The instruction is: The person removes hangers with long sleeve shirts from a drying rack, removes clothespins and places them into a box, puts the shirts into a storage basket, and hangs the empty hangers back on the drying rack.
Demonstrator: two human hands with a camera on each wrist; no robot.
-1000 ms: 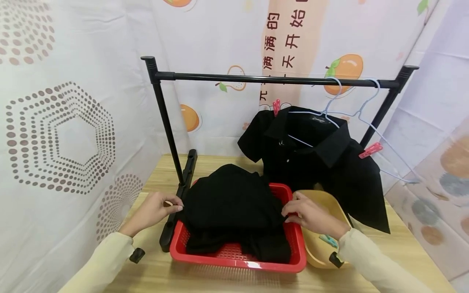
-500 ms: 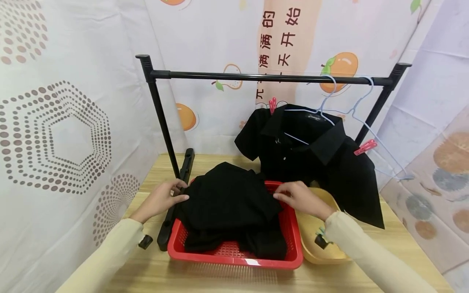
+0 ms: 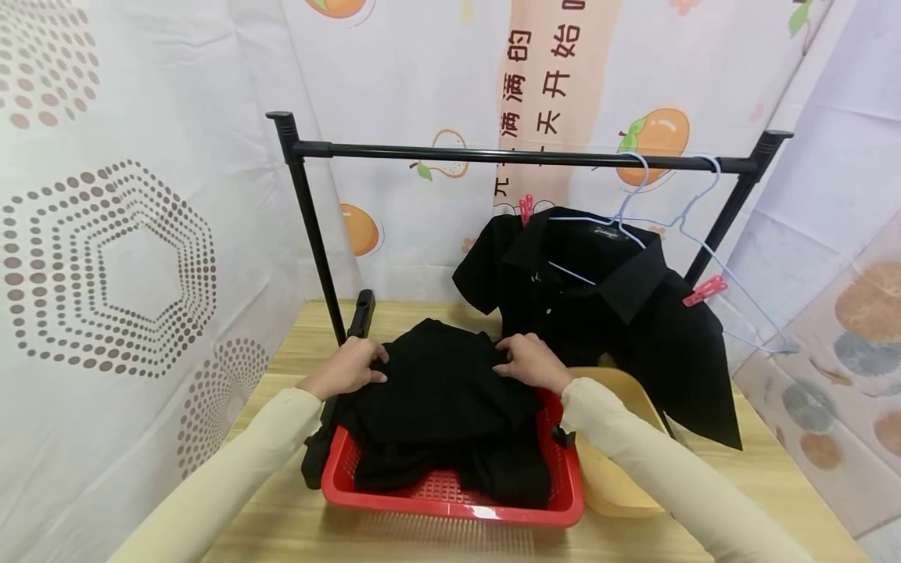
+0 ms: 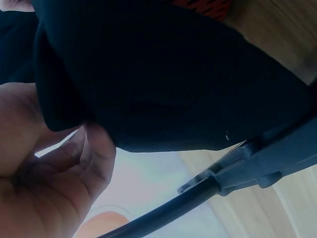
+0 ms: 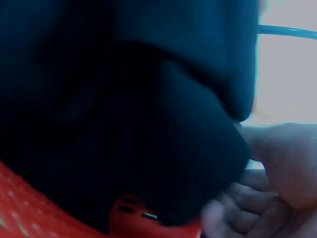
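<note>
A crumpled black garment (image 3: 439,383) is heaped in a red plastic basket (image 3: 450,507), its folds hiding what kind it is. At its upper left edge my left hand (image 3: 348,366) pinches the cloth. Thumb and curled fingers (image 4: 96,161) meet at the fabric's border in the left wrist view. My right hand (image 3: 533,361) grips the upper right edge of the same garment, fingers bent toward the cloth. In the blurred right wrist view the fabric (image 5: 198,144) hangs in a fold by those fingers, above the basket's red wall.
A black rack (image 3: 450,154) stands behind the basket, its left foot beside it. From the bar hang two light blue hangers (image 3: 622,211); a black collared shirt (image 3: 563,313) with pink clothespins (image 3: 705,290) is on them. A yellow basin (image 3: 619,485) sits right of the basket.
Both hands have moved inward and a little farther back, from the garment's sides onto its upper edges. The garment's heap has barely shifted; the right sleeve now crosses the basket's right rim.
</note>
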